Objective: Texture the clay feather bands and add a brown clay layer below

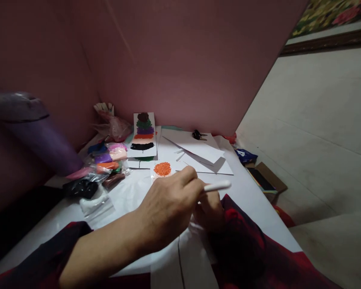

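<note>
Slim white round-ended stick (219, 186) juts toward three o'clock from the pinched fingers of the left hand (172, 202), which grips it just over the right hand (212, 210); whether that half-hidden hand is closed, I cannot tell. From the left hand, a round, ridged orange mound (162, 169) sits at eleven o'clock, and clear plastic packets of coloured material (104, 158) at ten.

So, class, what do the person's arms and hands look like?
The left sleeve, dark with red, leaves the forearm bare; the right sleeve, also dark and red, reaches the right hand. No glove shows on that or the left hand.
</note>
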`<state>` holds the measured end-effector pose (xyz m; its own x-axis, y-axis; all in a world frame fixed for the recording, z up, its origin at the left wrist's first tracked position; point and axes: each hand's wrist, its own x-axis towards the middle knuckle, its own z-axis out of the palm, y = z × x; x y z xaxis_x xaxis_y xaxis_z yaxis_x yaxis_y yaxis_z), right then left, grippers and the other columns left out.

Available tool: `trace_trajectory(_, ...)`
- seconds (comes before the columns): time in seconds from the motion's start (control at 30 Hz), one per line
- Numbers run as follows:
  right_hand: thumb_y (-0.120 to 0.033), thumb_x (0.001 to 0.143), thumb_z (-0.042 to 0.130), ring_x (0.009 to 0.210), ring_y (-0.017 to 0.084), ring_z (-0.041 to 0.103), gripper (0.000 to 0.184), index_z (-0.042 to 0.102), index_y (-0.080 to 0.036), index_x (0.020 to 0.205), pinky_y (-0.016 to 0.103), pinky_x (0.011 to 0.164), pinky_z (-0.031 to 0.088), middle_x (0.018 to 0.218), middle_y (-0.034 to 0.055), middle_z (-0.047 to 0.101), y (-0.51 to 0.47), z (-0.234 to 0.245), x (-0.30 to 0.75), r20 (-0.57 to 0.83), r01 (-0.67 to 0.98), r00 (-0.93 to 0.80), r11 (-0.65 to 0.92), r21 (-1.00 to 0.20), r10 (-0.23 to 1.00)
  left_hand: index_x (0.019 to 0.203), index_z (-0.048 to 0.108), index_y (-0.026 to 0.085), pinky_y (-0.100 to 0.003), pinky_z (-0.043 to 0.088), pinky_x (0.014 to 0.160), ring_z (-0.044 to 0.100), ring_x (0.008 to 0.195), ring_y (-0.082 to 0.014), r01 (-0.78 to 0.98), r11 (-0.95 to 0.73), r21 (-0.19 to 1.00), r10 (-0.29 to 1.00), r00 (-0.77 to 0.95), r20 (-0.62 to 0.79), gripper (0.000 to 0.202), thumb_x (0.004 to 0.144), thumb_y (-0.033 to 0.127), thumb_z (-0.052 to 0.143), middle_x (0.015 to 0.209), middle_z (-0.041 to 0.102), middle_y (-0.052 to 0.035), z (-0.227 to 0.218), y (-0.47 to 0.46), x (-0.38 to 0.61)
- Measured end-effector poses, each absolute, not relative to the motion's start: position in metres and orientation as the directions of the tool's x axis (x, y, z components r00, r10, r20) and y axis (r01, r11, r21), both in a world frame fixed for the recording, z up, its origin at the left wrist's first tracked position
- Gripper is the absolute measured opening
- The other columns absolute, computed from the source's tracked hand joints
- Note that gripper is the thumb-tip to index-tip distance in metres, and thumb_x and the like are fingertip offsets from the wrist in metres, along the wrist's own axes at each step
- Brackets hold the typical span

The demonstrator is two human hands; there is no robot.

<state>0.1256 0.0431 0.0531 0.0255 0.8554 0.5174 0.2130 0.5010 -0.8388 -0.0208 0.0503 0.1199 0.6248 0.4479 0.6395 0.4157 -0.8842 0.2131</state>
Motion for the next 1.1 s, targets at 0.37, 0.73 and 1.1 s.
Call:
trace_trajectory(0.37,-0.047,0.096,0.047,0.053,0.011,0.049,0.038,0.066,-0.017,0.083,0.021,0.041,0.039,0.066,0.0027,0.061,0.039,0.038,0.116,0.434,0.111,0.146,0.421,-0.900,0.889,0.084,0.049,0.016,-0.020,0.050,0.043,0.060,0.049,-0.0093,0.167,-0.517,0.840,0.856,0.133,0.500,0.021,0.096,0.033,0.049,0.069,0.064,-0.0006,0.109,0.067,-0.060)
trace_trajectory(0.73,-0.055,0.091,0.052,0.036,0.005,0.038,0.044,0.064,-0.016,0.075,0.016,0.030,0.030,0.053,-0.0030,0.052,0.032,0.034,0.107,0.155,0.022,0.118,0.154,-0.988,0.981,0.085,0.048,0.017,-0.022,0.054,0.046,0.062,0.051,-0.0108,-0.029,-0.319,0.947,0.942,0.102,0.320,0.013,0.089,0.024,0.058,0.072,0.066,-0.0012,0.057,0.070,-0.072)
trace_trajectory(1.1,-0.052,0.094,0.049,0.040,0.008,0.045,0.045,0.059,-0.017,0.068,0.020,0.041,0.036,0.045,-0.0030,0.051,0.038,0.031,0.110,0.067,0.223,-0.025,0.071,-0.972,0.997,0.089,0.050,0.016,-0.021,0.056,0.050,0.064,0.054,-0.0104,0.008,-0.306,0.952,0.945,0.123,0.303,0.008,0.090,0.020,0.057,0.073,0.066,-0.0009,0.045,0.068,-0.070)
